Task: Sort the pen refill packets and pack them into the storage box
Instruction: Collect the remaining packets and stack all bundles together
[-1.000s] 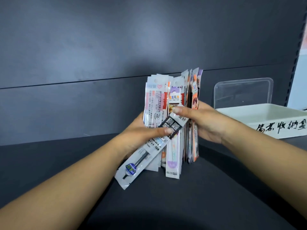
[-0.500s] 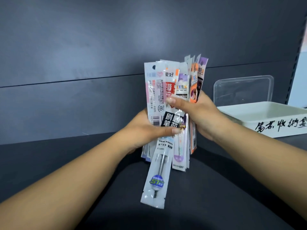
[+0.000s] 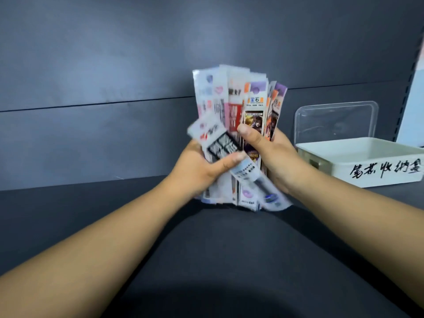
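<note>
A thick bundle of pen refill packets (image 3: 243, 104) stands upright between both hands above the dark shelf. My left hand (image 3: 199, 171) grips the bundle from the left, its thumb pressing a black-and-white refill packet (image 3: 220, 143) that lies tilted across the front. My right hand (image 3: 273, 154) grips the bundle from the right, thumb on the front packets. The white storage box (image 3: 376, 154) sits open on the shelf to the right, with handwritten characters on its front wall.
A clear plastic lid (image 3: 337, 120) leans against the dark back panel behind the box. The dark shelf surface (image 3: 206, 260) stretches below my arms. A pale upright edge (image 3: 413, 106) shows at the far right.
The loose black-and-white packet has swung from hanging downward to lying slanted across the front, its top end now up-left. The bundle fanned slightly; both hands keep hold.
</note>
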`<state>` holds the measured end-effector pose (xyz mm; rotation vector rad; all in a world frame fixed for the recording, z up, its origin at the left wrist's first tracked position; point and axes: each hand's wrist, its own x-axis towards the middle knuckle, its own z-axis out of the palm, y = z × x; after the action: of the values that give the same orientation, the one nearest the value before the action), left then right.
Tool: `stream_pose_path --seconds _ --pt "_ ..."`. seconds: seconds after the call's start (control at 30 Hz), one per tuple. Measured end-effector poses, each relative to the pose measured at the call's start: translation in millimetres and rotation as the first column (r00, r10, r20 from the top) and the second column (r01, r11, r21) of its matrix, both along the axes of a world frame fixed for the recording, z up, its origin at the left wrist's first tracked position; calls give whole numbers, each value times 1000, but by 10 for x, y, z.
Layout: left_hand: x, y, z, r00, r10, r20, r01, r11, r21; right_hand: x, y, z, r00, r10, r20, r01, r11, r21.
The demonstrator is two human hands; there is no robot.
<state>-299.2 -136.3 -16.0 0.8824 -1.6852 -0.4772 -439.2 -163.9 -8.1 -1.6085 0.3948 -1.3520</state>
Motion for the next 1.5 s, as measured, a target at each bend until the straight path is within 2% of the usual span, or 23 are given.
stream_pose_path --seconds 0.07,0.13,0.2,0.33,0.43,0.53,0.63,0.7,0.77,0.87,1.1,1.2,1.27,1.37,1.5 --pt "-21 -1 -142 998 -60 14 58 994 94 -7 9 -39 999 42 4 -42 998 46" --pt "-28 20 -186 994 -102 -39 107 982 154 -18 -5 -52 997 77 29 -79 991 104" --pt "-43 19 -139 988 -114 -102 128 981 147 -5 -1 -34 996 91 -2 -90 985 148" --pt "-37 2 0 965 -19 -262 52 991 121 19 42 9 980 189 -68 -171 962 211" --pt "14 -11 45 963 60 -264 -28 992 124 18 64 19 956 260 -133 -238 958 161" --pt "45 -8 37 952 12 -305 32 990 138 20 76 -25 919 353 -176 -321 929 186" --pt "55 -25 -3 948 -92 -305 141 979 145 45 -5 -94 969 210 -130 -189 969 157" --pt "30 -33 -38 954 -117 -278 161 977 142 93 -16 -120 995 58 -83 -51 995 85" --pt "1 -24 -56 957 -128 -260 171 974 149 128 -25 -136 997 -18 -72 21 999 34" --pt "2 -26 -49 958 -164 -234 202 968 149 120 -33 -115 998 14 -69 -13 1000 14" --pt "54 -61 -101 977 -152 -146 181 961 207 118 -24 -92 988 75 -138 -53 986 160" --pt "41 -74 -100 977 -126 -169 160 966 205 92 1 -45 989 144 -35 -133 966 223" --pt "58 -80 -96 971 -91 -220 134 973 186 74 30 -12 987 160 -7 -155 967 202" --pt "92 -88 -96 962 -87 -260 125 983 132 87 23 -19 999 24 -48 -18 991 129" --pt "92 -78 -63 984 -35 -174 50 995 81 48 59 -1 999 47 -10 -47 999 2"
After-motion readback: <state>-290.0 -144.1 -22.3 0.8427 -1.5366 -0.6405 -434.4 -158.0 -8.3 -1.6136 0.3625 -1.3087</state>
